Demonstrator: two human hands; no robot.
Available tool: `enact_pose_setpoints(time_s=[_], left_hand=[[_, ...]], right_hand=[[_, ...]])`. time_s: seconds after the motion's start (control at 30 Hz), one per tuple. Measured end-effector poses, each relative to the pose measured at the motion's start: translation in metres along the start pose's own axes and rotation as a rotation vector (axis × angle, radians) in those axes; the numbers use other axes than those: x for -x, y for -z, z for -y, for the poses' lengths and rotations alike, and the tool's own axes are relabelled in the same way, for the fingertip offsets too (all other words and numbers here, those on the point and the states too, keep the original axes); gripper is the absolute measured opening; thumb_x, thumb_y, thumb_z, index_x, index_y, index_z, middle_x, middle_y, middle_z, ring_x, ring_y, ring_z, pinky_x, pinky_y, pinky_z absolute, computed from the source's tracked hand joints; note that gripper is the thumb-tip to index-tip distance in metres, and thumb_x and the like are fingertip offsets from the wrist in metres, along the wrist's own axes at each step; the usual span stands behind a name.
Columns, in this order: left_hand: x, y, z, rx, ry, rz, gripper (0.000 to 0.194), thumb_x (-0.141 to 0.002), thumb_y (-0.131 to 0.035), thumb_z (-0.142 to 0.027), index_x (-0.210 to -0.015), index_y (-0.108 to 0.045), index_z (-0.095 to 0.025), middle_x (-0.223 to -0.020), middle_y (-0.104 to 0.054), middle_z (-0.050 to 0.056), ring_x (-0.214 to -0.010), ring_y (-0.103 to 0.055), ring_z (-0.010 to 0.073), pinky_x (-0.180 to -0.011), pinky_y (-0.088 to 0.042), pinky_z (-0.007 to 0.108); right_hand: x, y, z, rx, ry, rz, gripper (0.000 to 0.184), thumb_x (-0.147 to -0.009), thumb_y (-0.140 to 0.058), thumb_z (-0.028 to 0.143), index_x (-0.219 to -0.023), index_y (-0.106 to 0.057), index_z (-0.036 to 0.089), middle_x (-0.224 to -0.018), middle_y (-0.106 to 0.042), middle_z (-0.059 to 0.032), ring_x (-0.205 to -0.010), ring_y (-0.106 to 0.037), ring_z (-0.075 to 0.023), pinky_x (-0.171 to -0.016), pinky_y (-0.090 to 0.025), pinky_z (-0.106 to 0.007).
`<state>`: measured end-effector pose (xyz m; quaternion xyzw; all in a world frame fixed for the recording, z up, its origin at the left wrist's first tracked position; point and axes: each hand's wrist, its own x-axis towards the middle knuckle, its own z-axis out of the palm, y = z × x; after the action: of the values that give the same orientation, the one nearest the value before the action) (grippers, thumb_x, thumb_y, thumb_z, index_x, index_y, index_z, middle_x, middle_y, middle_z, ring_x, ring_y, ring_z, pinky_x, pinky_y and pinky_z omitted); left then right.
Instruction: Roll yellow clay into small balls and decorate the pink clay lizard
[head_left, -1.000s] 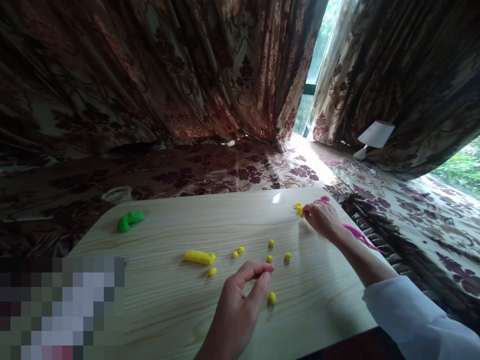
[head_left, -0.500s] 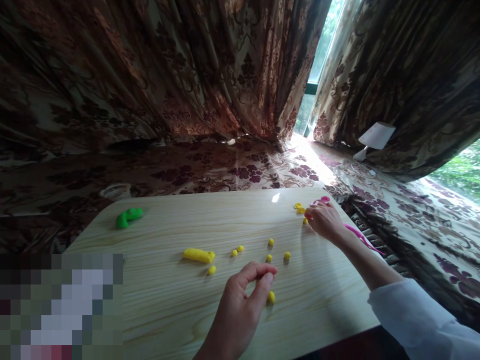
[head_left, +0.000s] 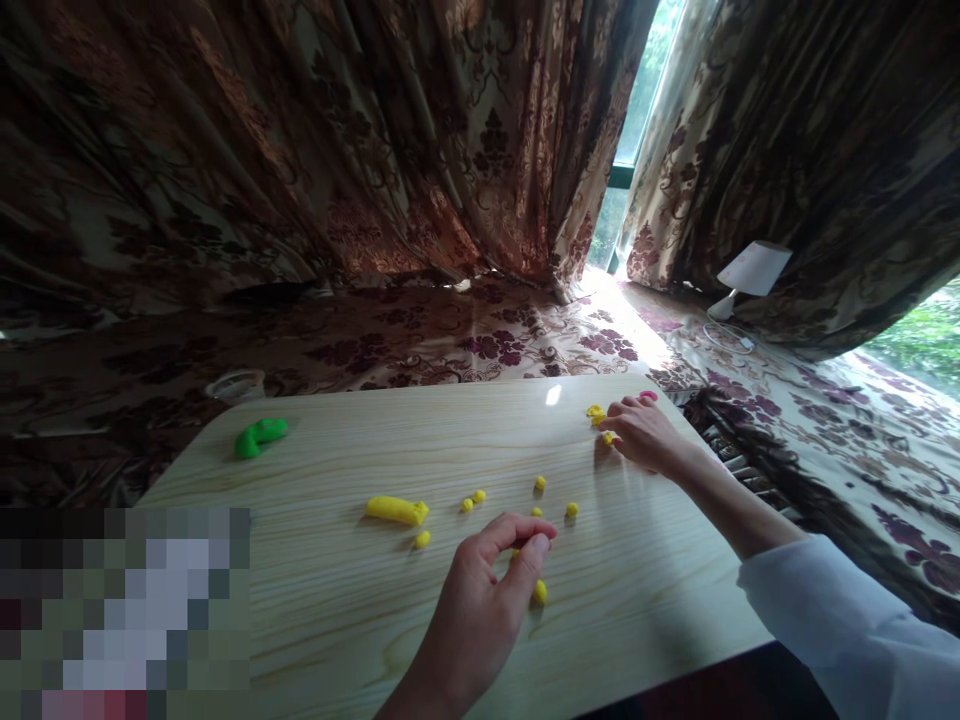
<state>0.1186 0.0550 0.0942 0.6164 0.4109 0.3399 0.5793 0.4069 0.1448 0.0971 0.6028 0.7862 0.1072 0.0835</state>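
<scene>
Small yellow clay balls (head_left: 539, 483) lie scattered in the middle of a light wooden table (head_left: 352, 620). A yellow clay roll (head_left: 397, 510) lies to their left. My left hand (head_left: 484, 600) hovers near the front edge with thumb and forefinger pinched together; a speck of yellow shows under the fingertips, and one ball (head_left: 539, 592) lies beside the hand. My right hand (head_left: 642, 435), in a white sleeve, reaches to the far right corner with fingers stretched flat, fingertips by yellow clay bits (head_left: 596, 411). A pink clay piece (head_left: 649, 396) peeks out behind it.
A green clay lump (head_left: 259, 435) lies at the table's far left. A small clear round container (head_left: 235, 385) sits on the patterned cloth behind the table. A white lamp (head_left: 750, 270) stands at the right by the curtains. A blurred-out patch covers the bottom left.
My right hand has flattened its fingers and slid slightly left over the yellow bits; the pink strip by its wrist is now hidden. My left hand's pinch has crept a little forward.
</scene>
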Motion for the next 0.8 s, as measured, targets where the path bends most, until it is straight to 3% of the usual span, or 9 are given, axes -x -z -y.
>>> enact_pose_setpoints(time_s=[0.3, 0.4, 0.53, 0.67, 0.8], left_hand=[[-0.005, -0.007, -0.004, -0.052, -0.039, 0.007, 0.025, -0.088, -0.046, -0.031, -0.099, -0.065, -0.021, -0.085, -0.065, 0.002, -0.084, -0.059, 0.0163, -0.076, -0.045, 0.028], [-0.013, -0.012, -0.003, -0.19, -0.123, -0.002, 0.026, -0.09, -0.042, -0.029, -0.099, -0.064, -0.02, -0.089, -0.065, 0.003, -0.087, -0.058, 0.0155, -0.08, -0.044, 0.027], [-0.044, -0.026, 0.0, -0.851, -0.38, -0.028, 0.027, -0.09, -0.039, -0.023, -0.105, -0.06, -0.021, -0.096, -0.062, 0.005, -0.09, -0.056, 0.0172, -0.083, -0.042, 0.03], [-0.088, -0.049, 0.004, -1.035, -0.448, 0.018, 0.022, -0.086, -0.043, -0.02, -0.098, -0.061, -0.02, -0.095, -0.059, 0.008, -0.093, -0.051, 0.0222, -0.089, -0.035, 0.04], [-0.123, -0.071, 0.011, -1.151, -0.501, 0.062, 0.025, -0.087, -0.04, -0.02, -0.105, -0.057, -0.019, -0.095, -0.058, 0.009, -0.094, -0.049, 0.024, -0.094, -0.029, 0.046]], right_hand=[[-0.001, -0.008, 0.004, 0.041, -0.086, -0.024, 0.016, -0.081, -0.057, 0.028, -0.087, -0.066, 0.017, -0.09, -0.064, -0.0098, -0.089, -0.052, -0.0227, -0.076, -0.029, -0.032], [-0.001, -0.009, 0.006, 0.054, -0.114, -0.018, 0.016, -0.082, -0.055, 0.028, -0.084, -0.066, 0.016, -0.088, -0.065, -0.0106, -0.087, -0.052, -0.023, -0.074, -0.029, -0.032], [0.0, -0.007, 0.007, 0.053, -0.107, -0.002, 0.016, -0.082, -0.055, 0.026, -0.081, -0.068, 0.017, -0.087, -0.065, -0.0102, -0.089, -0.053, -0.0233, -0.075, -0.028, -0.032], [0.001, -0.005, 0.006, 0.049, -0.098, 0.005, 0.016, -0.082, -0.054, 0.024, -0.081, -0.068, 0.017, -0.084, -0.066, -0.0102, -0.088, -0.054, -0.023, -0.075, -0.028, -0.032], [0.001, -0.005, 0.007, 0.046, -0.106, 0.005, 0.019, -0.083, -0.052, 0.026, -0.083, -0.069, 0.017, -0.084, -0.067, -0.0106, -0.089, -0.055, -0.0235, -0.076, -0.028, -0.032]])
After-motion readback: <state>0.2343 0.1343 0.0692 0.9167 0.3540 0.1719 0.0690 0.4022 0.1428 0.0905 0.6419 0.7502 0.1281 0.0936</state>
